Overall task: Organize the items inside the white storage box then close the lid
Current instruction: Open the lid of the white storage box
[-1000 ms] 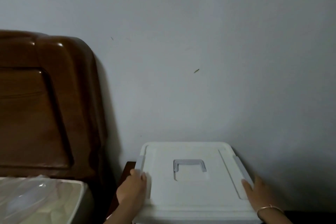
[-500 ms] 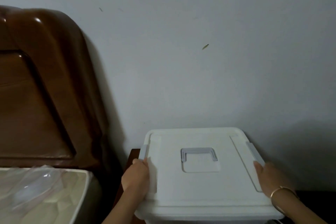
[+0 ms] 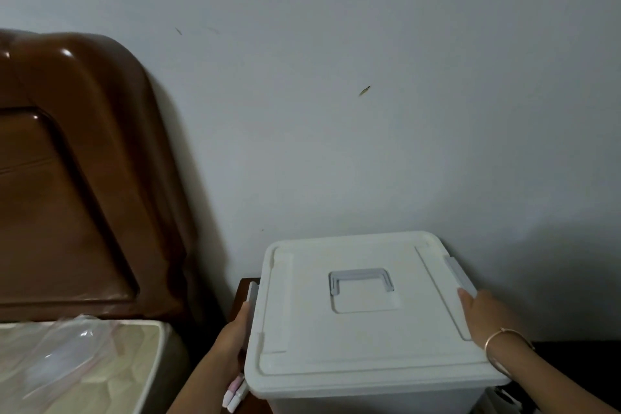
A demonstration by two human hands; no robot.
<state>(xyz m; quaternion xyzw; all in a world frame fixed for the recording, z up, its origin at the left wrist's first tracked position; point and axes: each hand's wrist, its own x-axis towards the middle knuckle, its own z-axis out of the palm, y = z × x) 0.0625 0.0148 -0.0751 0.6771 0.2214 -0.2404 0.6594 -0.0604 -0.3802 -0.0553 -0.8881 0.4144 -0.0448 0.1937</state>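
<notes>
The box (image 3: pixel 369 393) sits between the left hand (image 3: pixel 235 333) and right hand (image 3: pixel 484 316), lid (image 3: pixel 363 339) on. Each hand grips one side. Best to pop both clips (image 3: pixel 458 274) together, then lift straight up.

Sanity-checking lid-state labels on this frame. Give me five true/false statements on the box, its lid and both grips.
1. The lid sits on the white storage box. True.
2. The grey handle stands upright off the lid. False: it lies flat in its recess.
3. The right grip is at the box's right side, touching the grey latch. True.
4. The left grip holds the grey handle. False: it is at the box's left side.
5. The bracelet is on the left wrist. False: it is on the right wrist.
</notes>
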